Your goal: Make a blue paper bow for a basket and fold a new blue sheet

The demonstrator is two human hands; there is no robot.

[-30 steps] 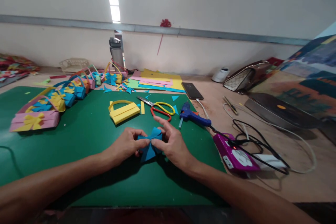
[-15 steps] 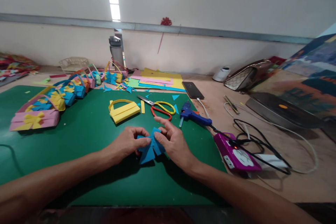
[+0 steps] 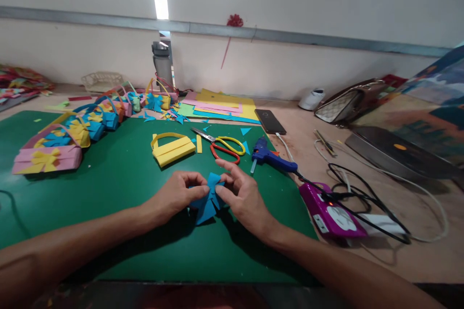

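A blue paper bow (image 3: 209,203) is held just above the green mat (image 3: 119,231), its cut tails pointing toward me. My left hand (image 3: 183,193) pinches its left side between thumb and fingers. On the opposite side my right hand (image 3: 241,195) grips it the same way, with the index finger raised. Beyond the hands lies a yellow paper basket (image 3: 174,149) with a looped handle. Scissors (image 3: 221,145) with one red and one yellow handle rest partly open beside it. A blue glue gun (image 3: 271,157) lies right of the scissors.
Finished paper baskets with bows (image 3: 50,159) line the left side. Coloured paper sheets (image 3: 224,104) and scraps lie at the back, near a phone (image 3: 270,121). A purple power strip (image 3: 331,212) with tangled cables sits at the right, and a water bottle (image 3: 162,63) stands by the wall.
Both hands have drawn slightly closer at the bow's middle, and the bow looks narrower, its tails nearer together. The whole view has shifted a little.
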